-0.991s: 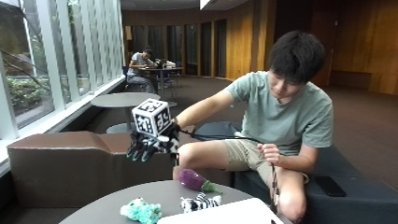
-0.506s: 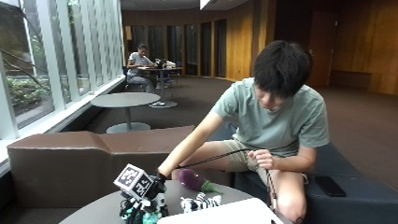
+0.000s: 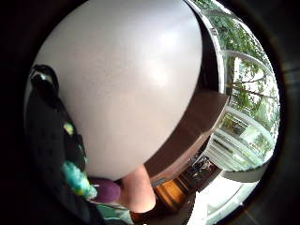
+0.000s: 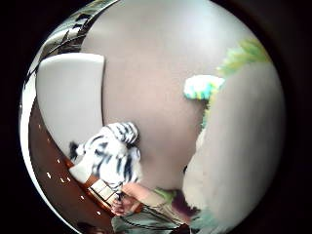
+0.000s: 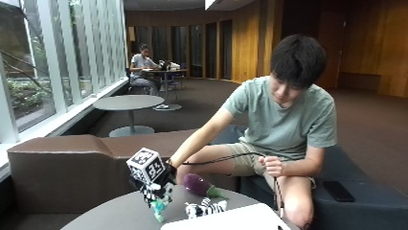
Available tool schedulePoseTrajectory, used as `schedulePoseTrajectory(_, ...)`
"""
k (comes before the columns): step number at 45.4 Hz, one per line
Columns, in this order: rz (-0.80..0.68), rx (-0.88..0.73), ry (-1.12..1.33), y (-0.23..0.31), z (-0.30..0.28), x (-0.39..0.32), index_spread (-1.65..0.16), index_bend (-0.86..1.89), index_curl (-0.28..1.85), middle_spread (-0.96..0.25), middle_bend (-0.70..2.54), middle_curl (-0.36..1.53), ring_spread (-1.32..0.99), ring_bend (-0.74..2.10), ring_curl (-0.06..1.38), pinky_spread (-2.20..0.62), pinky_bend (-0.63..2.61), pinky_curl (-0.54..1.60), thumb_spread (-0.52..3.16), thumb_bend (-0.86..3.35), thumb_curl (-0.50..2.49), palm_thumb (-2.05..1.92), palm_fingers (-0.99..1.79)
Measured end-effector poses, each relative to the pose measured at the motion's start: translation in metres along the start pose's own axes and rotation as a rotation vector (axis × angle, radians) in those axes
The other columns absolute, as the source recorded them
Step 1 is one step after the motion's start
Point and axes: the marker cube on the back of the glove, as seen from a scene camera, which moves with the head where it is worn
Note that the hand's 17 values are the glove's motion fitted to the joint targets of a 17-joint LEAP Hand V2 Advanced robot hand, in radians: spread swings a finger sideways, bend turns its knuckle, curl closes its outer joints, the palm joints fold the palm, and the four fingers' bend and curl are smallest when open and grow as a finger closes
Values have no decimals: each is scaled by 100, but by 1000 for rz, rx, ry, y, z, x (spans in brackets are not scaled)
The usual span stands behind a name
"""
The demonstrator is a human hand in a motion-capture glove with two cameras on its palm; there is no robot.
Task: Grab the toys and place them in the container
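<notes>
The black-gloved right hand (image 5: 156, 188) is held above the round grey table (image 5: 115, 215), fingers clamped on a fluffy teal toy (image 5: 158, 207), near the striped zebra plush (image 5: 205, 208).

Window (image 5: 38, 72) daylight, dim wood interior, perhaps slight overall softness.

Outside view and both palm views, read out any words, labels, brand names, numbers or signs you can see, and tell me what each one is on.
None: no words, numbers, brands or signs can be read in any view.
The zebra toy, purple toy, teal toy in the gloved right hand, white container and table show no lettering.
</notes>
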Motion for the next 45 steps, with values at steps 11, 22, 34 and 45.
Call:
schedulePoseTrajectory(11, -60, 178, 110, 61, -143, -30, -25, 116, 60, -25, 119, 60, -36, 109, 57, -31, 93, 43, 84, 13, 70, 59, 116)
schedulePoseTrajectory(22, -142, 353, 102, 105, -265, -108, -21, 126, 70, -23, 129, 69, -36, 119, 63, -31, 100, 47, 72, 13, 81, 58, 109)
schedulePoseTrajectory(34, -287, 446, 102, 125, -306, -202, -19, 128, 77, -21, 133, 74, -35, 124, 67, -30, 102, 49, 62, 12, 92, 56, 106)
schedulePoseTrajectory(45, -402, 477, 127, 105, -287, -304, -17, 128, 82, -20, 134, 77, -34, 125, 68, -30, 103, 51, 56, 11, 101, 54, 105)
